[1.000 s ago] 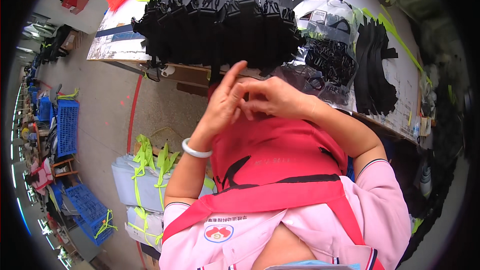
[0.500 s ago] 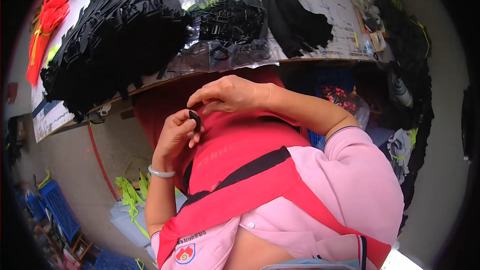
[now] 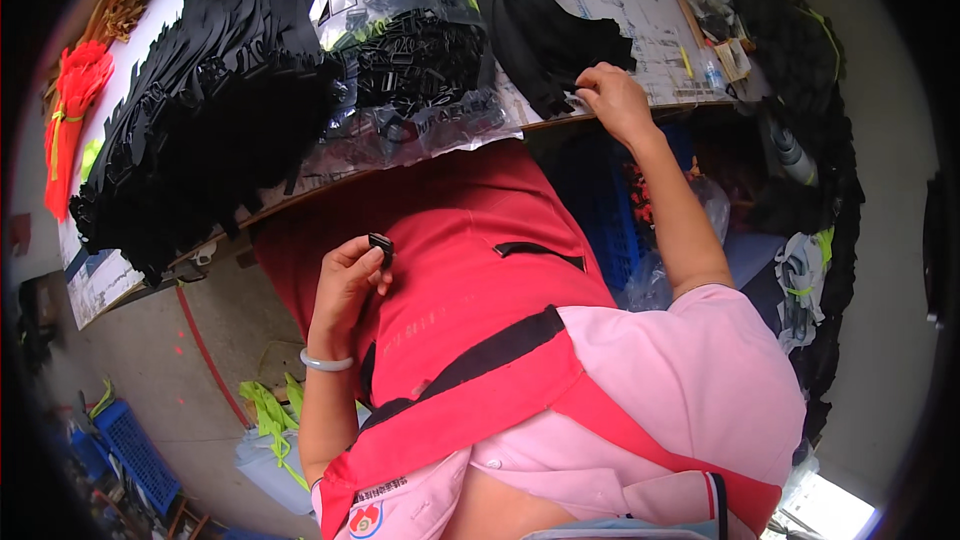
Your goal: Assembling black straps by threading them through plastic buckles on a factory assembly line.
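My left hand [image 3: 344, 285] is above the red apron [image 3: 450, 230], thumb and fingers pinched on a small black plastic buckle [image 3: 380, 243]. Away to the right, my right hand [image 3: 617, 102] reaches over the table's near edge. Its fingertips are closed at the end of the black webbing straps [image 3: 560, 40], which lie in a loose curved bundle; the exact hold is partly hidden. Between the two hands, farther back, stands a clear plastic bag [image 3: 425, 130] filled with black buckles [image 3: 420, 60].
A big heap of black straps [image 3: 215, 90] covers the table's left and hangs over its edge. Beyond it lies a red-orange bundle [image 3: 75, 90] tied with a yellow cord. Under the table at right is a blue crate [image 3: 615, 240]. Another blue crate [image 3: 138, 455] stands on the floor at left.
My right hand has gone from beside the left hand out to the right, onto the strap bundle. My left hand keeps the buckle, nearly in place. The view has shifted a little.
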`<state>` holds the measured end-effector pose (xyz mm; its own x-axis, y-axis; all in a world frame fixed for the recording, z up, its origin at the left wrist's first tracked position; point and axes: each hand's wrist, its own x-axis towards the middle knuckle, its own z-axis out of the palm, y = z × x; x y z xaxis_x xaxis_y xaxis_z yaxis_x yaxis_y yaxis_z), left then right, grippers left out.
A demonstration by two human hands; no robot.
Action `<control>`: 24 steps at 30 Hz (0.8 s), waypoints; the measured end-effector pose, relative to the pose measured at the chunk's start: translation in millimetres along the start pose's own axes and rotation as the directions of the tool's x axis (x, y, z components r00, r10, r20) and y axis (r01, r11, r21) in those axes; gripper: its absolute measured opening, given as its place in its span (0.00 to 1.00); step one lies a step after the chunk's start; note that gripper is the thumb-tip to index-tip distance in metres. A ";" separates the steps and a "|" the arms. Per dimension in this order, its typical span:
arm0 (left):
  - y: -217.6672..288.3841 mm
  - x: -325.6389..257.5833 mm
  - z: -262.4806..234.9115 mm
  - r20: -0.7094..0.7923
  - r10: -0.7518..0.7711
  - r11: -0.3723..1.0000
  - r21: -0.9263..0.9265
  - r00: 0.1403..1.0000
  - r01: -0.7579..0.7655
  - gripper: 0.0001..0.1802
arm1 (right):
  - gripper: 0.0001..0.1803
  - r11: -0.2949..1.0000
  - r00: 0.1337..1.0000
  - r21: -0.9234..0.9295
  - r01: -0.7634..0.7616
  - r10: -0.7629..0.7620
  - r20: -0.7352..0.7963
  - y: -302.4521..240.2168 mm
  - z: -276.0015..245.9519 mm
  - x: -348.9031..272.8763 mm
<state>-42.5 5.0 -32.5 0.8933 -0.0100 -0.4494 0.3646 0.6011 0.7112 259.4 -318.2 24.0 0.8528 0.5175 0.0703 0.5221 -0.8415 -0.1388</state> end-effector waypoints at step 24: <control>3.8 8.3 25.5 -0.022 0.255 0.938 0.250 0.967 -0.242 0.10 | 0.19 0.053 0.624 0.704 -0.708 -0.419 0.659 -179.3 68.1 -74.0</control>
<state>-26.9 -13.2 -19.7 0.9507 0.1609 -0.2651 0.1917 0.3667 0.9103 101.9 -195.1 -23.6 0.3053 0.7779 -0.5493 -0.5853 -0.3017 -0.7526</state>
